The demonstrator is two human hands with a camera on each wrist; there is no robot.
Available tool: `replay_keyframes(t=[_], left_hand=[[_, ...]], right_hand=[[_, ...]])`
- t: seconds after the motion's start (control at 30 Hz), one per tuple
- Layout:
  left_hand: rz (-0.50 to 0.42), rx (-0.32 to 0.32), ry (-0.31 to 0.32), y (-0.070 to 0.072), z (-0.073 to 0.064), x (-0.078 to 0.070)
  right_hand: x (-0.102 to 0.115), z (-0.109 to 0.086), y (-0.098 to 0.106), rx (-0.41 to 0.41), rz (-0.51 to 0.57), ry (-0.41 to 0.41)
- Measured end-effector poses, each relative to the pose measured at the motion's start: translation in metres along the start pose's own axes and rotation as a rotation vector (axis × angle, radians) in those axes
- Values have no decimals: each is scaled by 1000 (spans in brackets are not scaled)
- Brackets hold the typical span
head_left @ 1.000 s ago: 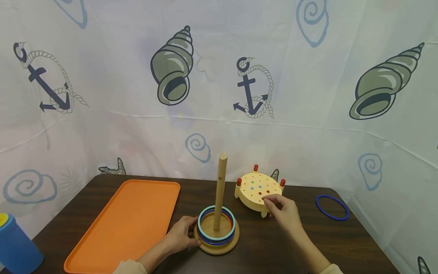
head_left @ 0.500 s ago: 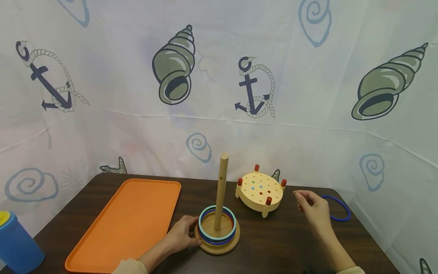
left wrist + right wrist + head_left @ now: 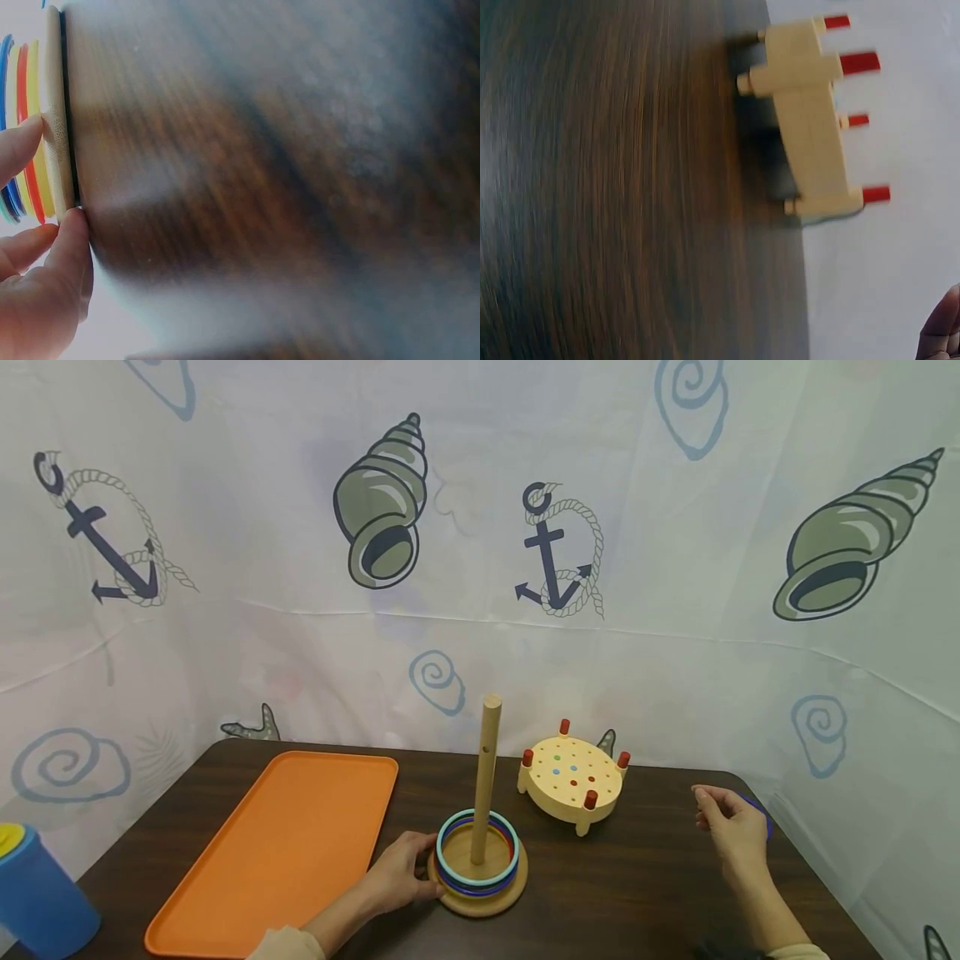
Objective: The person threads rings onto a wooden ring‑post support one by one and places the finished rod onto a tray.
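Observation:
A wooden ring stand has an upright post [image 3: 487, 768] and a round base [image 3: 487, 910]. Several coloured rings lie stacked on it, a turquoise ring [image 3: 478, 882] uppermost. My left hand [image 3: 397, 878] grips the base from the left; the left wrist view has the fingertips [image 3: 69, 225] at the base's rim, below red and yellow rings. My right hand [image 3: 735, 833], fingers loosely curled with nothing visible in them, is over the blue ring [image 3: 768, 827] at the table's right and hides most of it. Just fingertips [image 3: 941, 330] appear in the right wrist view's corner.
Behind the stand, a round pale pegboard [image 3: 551, 795] on short legs carries red pegs [image 3: 591, 799] around its edge. An orange tray [image 3: 300, 835] lies at the left, with a blue container [image 3: 45, 897] with a yellow top beyond it. A patterned cloth [image 3: 465, 568] hangs behind the table.
My right hand has left the pegboard's front red peg, which now shows standing, and moved right over the blue ring. The left hand stays at the stand's base.

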State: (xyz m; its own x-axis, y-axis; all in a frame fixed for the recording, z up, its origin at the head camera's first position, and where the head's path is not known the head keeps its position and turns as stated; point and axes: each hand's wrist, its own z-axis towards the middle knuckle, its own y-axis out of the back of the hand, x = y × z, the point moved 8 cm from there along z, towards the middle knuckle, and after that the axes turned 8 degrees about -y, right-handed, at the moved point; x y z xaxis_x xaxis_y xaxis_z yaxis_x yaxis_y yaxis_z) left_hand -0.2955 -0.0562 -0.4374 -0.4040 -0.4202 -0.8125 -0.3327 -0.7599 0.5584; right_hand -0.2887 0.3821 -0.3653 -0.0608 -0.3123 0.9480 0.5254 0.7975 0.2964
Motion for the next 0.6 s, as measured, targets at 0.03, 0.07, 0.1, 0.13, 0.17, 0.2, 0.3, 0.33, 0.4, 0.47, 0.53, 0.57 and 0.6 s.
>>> replay_keyframes(t=[0.03,0.07,0.1,0.13,0.17,0.2,0.3,0.33,0.4,0.47,0.53,0.57,0.6], left_hand=[[1,0,1,0,0,0],[2,0,1,0,0,0],[4,0,1,0,0,0],[4,0,1,0,0,0],[2,0,2,0,0,0],[1,1,4,0,0,0],[-6,2,9,0,0,0],[-10,2,10,0,0,0],[-17,4,13,0,0,1],[-24,4,15,0,0,1],[-30,5,17,-1,0,1],[-33,6,19,-1,0,1],[-35,7,21,-1,0,1]], right_hand=[[-4,2,4,-10,20,-25],[-8,5,7,-19,39,-48],[-11,7,11,-29,50,-61],[-14,10,15,-42,67,-74],[-18,12,18,-60,97,-93],[-22,14,21,-70,128,-111],[-34,20,29,-81,203,-148],[-39,21,32,-85,240,-170],[-47,24,36,-87,299,-205],[-53,27,40,-93,330,-226],[-58,29,43,-96,365,-246],[-60,29,45,-98,370,-252],[-62,30,46,-102,374,-256]])
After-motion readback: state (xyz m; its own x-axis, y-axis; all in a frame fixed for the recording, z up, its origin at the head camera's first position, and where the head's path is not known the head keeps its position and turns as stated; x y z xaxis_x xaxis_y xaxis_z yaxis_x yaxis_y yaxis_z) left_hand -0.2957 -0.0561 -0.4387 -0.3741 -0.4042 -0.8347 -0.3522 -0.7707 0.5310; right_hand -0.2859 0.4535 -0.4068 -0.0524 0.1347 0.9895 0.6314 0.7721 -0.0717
